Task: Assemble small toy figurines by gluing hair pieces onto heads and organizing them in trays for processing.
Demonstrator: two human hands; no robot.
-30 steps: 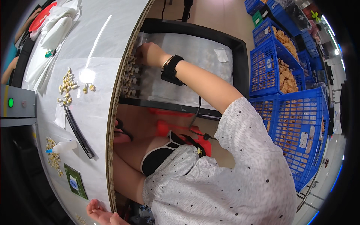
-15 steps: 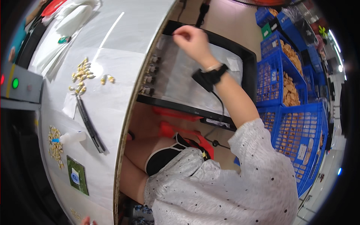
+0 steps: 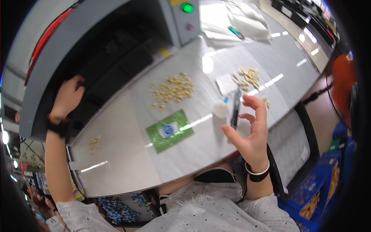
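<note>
My left hand [image 3: 69, 96] is over the black interior [image 3: 112, 73] of a grey machine; its thumb and forefinger are apart and nothing shows in them, though the other fingers are partly hidden. My right hand [image 3: 252, 129] hovers above the bench with its fingers spread and nothing held. Just beyond its fingers lies a slim black pen-like tool [image 3: 236, 104]. Beside that tool is a small translucent white bottle [image 3: 221, 110] with a blue tip. Small yellow-and-white parts lie in a wide pile [image 3: 174, 89], a second pile [image 3: 247, 78] and a few loose pieces [image 3: 266, 102].
A shiny green rectangular pad [image 3: 162, 141] bears a round blue-and-white piece. Small pale bits [image 3: 94, 145] lie at the left. White bags [image 3: 243, 19] lie at the far end. Blue crates [image 3: 320, 185] stand at right; blue parts [image 3: 116, 208] sit below the bench edge.
My view has swung left onto the bench. My right hand has come from over the dark-rimmed tray to above the bench. My left hand, before only fingertips at the lower edge, now shows at the machine.
</note>
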